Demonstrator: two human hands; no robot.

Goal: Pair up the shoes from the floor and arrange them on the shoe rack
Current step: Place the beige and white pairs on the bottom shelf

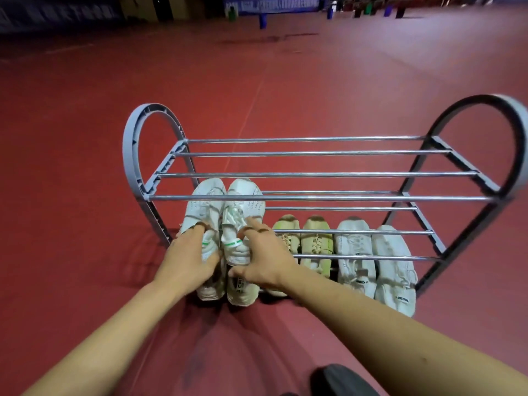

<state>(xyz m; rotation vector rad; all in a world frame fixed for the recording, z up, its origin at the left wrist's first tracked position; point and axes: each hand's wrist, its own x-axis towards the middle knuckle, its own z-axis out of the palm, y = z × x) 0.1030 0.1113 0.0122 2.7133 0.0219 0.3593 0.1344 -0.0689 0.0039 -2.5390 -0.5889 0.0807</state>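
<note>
Hands (225, 261) on white shoes (225, 224) — "DIESEL" heel tab (402, 299)

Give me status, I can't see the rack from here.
Left hand and right hand each on one white shoe, pair going onto lower shelf, left end. Green pair and white pair already there. Nothing blocking.

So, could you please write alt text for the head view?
Both hands, left and right, push a white pair onto the grey shoe rack's lower shelf, beside a yellow-green pair and another white pair.
</note>
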